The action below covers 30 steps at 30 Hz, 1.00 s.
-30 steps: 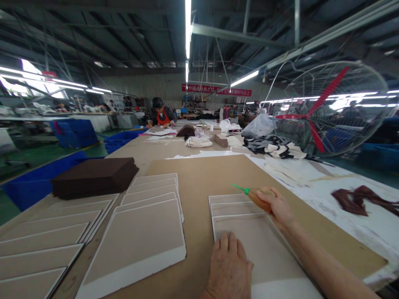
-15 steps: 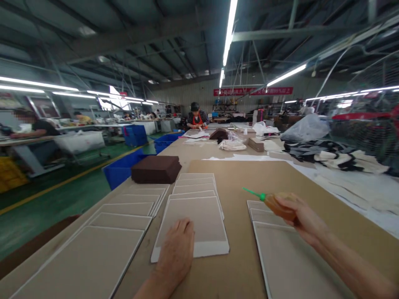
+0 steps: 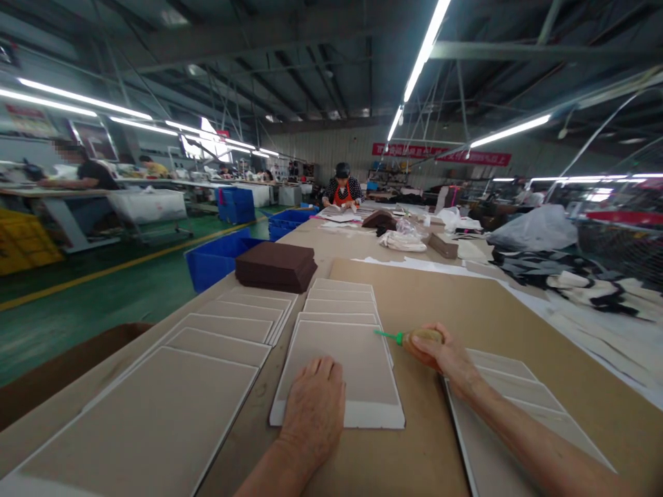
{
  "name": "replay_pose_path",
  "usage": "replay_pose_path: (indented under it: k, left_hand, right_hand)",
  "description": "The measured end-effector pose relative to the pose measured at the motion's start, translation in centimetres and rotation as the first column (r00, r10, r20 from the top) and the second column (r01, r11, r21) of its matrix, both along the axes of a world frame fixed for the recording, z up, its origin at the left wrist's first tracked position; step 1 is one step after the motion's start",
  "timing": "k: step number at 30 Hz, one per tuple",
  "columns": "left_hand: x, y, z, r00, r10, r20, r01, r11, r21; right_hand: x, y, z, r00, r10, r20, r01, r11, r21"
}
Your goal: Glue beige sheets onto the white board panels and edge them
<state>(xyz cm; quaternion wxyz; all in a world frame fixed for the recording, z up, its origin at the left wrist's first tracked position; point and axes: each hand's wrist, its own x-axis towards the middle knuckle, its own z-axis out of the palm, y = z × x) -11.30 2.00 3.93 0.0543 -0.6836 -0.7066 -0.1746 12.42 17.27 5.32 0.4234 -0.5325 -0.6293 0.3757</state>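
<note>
My left hand (image 3: 314, 407) lies flat, fingers together, on the near corner of the top panel (image 3: 348, 366) of a middle stack of beige white-edged panels. My right hand (image 3: 446, 356) is closed around a small amber squeeze bottle (image 3: 420, 339) with a green nozzle pointing left over that panel's right edge. Beside my right forearm lies another fan of panels (image 3: 512, 393). More panels (image 3: 217, 345) spread out to the left, all on a long brown table (image 3: 445, 304).
A stack of dark brown sheets (image 3: 276, 265) sits beyond the panels. Blue bins (image 3: 217, 259) stand left of the table. A person in an orange apron (image 3: 342, 190) works at the far end. Cloth pieces and a plastic bag (image 3: 539, 231) lie to the right.
My left hand went from the right-hand stack to the middle stack. The right hand carried the bottle left until its nozzle reached the middle panel. The view turned left.
</note>
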Motion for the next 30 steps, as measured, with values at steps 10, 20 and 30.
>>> replay_pose_path:
  k: [10,20,30]
  left_hand:
    - [-0.1,0.3,0.0,1.000,-0.017,0.019,0.018,0.999,-0.044]
    - [-0.1,0.0,-0.1,0.999,-0.017,0.042,0.019,0.999,-0.049]
    - [-0.1,0.0,0.3,0.999,-0.019,0.051,0.022,0.998,-0.064]
  right_hand:
    - [-2.8,-0.5,1.0,0.979,0.087,0.187,-0.095,0.995,0.038]
    - [-8.8,-1.7,1.7,0.949,0.216,0.228,-0.236,0.970,0.062]
    - [-13.7,-2.0,1.3,0.945,0.259,0.201,-0.285,0.952,0.114]
